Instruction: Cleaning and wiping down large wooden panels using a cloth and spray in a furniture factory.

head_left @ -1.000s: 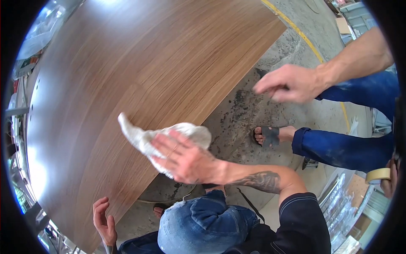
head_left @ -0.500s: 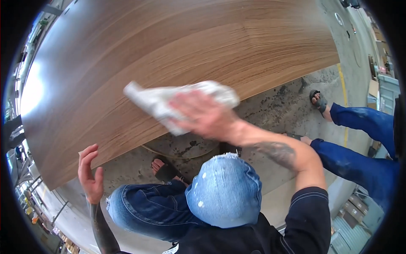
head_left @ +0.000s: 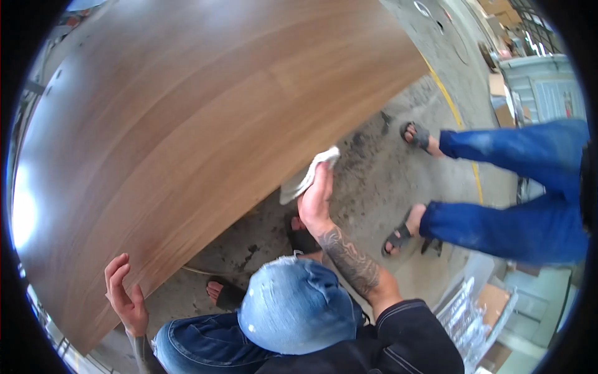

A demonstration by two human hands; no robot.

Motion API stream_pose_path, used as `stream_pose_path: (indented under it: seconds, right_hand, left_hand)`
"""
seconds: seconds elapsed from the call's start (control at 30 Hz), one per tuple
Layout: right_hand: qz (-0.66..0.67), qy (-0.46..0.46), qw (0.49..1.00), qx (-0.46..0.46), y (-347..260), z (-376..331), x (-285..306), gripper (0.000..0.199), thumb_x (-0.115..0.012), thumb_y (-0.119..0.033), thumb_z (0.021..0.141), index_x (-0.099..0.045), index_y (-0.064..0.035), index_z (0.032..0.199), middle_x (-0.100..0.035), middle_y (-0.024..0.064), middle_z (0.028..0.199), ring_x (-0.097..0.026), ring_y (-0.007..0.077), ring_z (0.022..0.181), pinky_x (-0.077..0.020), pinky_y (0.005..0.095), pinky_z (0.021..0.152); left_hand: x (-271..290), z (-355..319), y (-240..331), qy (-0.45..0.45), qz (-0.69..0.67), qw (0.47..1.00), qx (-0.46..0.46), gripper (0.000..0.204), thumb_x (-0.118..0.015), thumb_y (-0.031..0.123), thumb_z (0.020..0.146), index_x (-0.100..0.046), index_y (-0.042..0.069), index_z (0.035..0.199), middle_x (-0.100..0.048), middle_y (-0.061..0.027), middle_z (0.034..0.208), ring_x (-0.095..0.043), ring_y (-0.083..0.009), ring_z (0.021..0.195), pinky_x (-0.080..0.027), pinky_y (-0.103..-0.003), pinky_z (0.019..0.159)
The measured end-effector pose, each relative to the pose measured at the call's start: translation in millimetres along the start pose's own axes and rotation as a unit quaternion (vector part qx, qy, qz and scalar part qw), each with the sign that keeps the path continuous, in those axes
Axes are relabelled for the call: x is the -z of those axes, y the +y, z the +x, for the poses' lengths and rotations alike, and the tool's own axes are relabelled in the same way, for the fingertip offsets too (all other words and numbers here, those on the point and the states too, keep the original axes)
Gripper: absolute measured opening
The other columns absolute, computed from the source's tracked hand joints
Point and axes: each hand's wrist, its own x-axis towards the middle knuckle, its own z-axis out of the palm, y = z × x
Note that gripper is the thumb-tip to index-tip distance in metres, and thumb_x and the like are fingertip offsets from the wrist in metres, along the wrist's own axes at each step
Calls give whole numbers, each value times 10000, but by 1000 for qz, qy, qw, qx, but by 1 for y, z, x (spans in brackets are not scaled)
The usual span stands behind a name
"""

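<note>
A large wood-grain board spreads across the view, its near edge running slantwise in front of my knees. My right hand is closed around a folded white cloth at that edge, with the fingers partly hidden behind the thumb side. Part of the cloth hangs at the board's edge. Over the near left part of the board, my left hand is held up with fingers apart and nothing in it; whether it touches the board I cannot tell.
Another person's legs in blue trousers and sandals stand on the concrete floor at the right. Behind them are pale green crates and cardboard. A clear-wrapped package lies lower right. A yellow line crosses the floor.
My right hand has moved with the cloth from the board's top face to its near edge, turning thumb-side up. The cloth is now bunched smaller. The view has swung to the right.
</note>
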Motion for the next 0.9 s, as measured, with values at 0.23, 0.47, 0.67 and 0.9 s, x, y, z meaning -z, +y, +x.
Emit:
stream_pose_path:
  seconds: [0.23,0.47,0.67,0.9]
  right_hand:
    - [-86,87,967,225,-130,83,-30,511,-461,-388,1020,-510,23,1319,-556,130,1325,-541,252,1203,-419,414,1043]
    - [-478,-640,411,440,-76,-36,-226,683,-655,-260,858,-420,-134,1486,-278,225,1576,-219,468,1460,-174,648,1156]
    - [-637,-464,299,538,-11,-6,-390,592,-548,-189,915,-412,-5,1460,-330,238,1552,-236,442,1463,-196,555,1198]
    - [-537,-522,477,459,-28,21,-404,542,-464,-161,962,-386,39,1460,-336,212,1554,-251,381,1475,-205,517,1212]
  left_hand:
    - [12,52,0,39,68,996,52,355,-595,50,825,-586,12,1178,-538,-179,1323,-524,-312,1242,-404,-406,1060]
    - [41,132,-102,156,232,955,96,528,-742,167,810,-547,44,1285,-472,-196,1414,-439,-390,1329,-407,-496,1060]
    - [58,166,-91,-12,221,924,311,1035,-870,379,678,-340,97,1521,-183,-208,1619,-143,-480,1479,-243,-638,1152]
    - [63,176,-75,-100,196,909,353,1353,-951,359,538,-128,110,1582,29,-177,1652,29,-492,1488,-174,-683,1151]
